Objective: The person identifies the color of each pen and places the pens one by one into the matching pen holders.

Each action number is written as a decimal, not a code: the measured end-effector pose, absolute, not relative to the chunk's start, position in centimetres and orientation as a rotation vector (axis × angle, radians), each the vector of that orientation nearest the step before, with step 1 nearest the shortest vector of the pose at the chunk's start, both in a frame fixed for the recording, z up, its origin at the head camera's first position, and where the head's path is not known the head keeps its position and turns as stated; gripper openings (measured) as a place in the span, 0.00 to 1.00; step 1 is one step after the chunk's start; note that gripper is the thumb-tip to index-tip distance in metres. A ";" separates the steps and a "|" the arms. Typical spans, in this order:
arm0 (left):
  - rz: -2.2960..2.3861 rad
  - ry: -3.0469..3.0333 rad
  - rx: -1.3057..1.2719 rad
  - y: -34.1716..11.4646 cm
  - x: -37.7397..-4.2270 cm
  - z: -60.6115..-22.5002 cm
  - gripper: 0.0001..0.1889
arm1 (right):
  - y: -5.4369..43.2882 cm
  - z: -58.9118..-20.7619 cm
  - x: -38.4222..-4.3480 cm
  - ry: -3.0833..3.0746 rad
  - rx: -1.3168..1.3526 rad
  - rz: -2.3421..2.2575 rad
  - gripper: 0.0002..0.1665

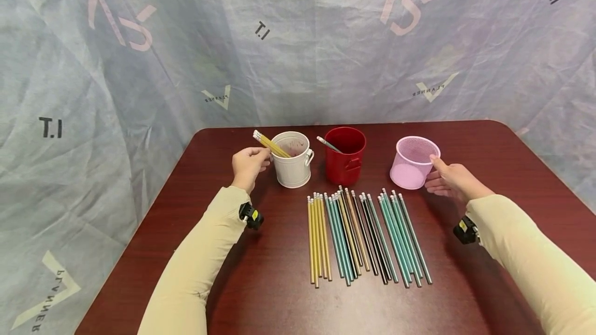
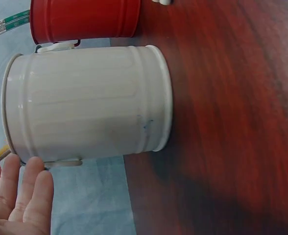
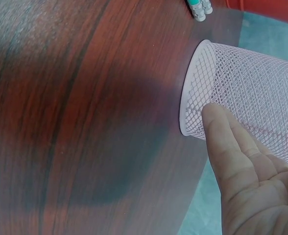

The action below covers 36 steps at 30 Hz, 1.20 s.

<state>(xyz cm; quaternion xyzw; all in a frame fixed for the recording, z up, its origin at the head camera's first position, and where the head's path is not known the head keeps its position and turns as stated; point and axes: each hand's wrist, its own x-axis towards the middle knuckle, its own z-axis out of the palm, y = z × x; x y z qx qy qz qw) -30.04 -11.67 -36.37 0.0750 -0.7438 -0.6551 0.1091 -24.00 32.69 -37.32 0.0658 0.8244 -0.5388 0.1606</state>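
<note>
Pink mesh cup point(image 1: 408, 173) stands upright, round-rimmed; whether the right grip point(image 1: 452, 182) or left grip point(image 1: 248, 165) pinches anything, I cannot tell.

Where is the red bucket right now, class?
In the head view, the red bucket stands beyond the pencil row, between the white bucket at left and pink mesh cup at right.

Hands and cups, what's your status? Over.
Left hand at rim of white bucket, grip unclear. Right hand at pink mesh cup, fingers straight. Both containers upright. Possible obstacle: loose pencils lying in front.
</note>
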 end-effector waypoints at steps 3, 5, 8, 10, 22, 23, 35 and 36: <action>-1.915 -2.197 0.252 -11.8 -29.7 -36.8 0.11 | 32.7 -37.3 -24.0 2.350 0.189 -1.541 0.49; -1.906 -2.210 0.277 -11.7 -29.4 -37.3 0.11 | 32.7 -37.3 -24.0 2.352 0.186 -1.541 0.49; -1.903 -2.271 0.288 -11.6 -29.0 -38.1 0.11 | 32.7 -37.2 -24.0 2.355 0.188 -1.537 0.49; -1.911 -2.345 0.266 -11.4 -28.8 -38.4 0.11 | 32.6 -37.2 -24.0 2.357 0.191 -1.534 0.49; -1.164 -3.286 -0.355 -8.0 -26.6 -38.8 0.11 | 32.9 -37.5 -24.1 2.352 0.186 -1.545 0.50; -1.067 -3.345 -0.412 -7.6 -26.4 -38.8 0.12 | 32.9 -37.5 -24.1 2.351 0.186 -1.547 0.50; -0.874 -3.479 -0.579 -5.7 -25.5 -39.9 0.13 | 32.8 -37.5 -24.2 2.351 0.196 -1.551 0.49; -0.873 -3.482 -0.579 -5.6 -25.5 -39.9 0.12 | 32.7 -37.4 -24.2 2.354 0.196 -1.550 0.49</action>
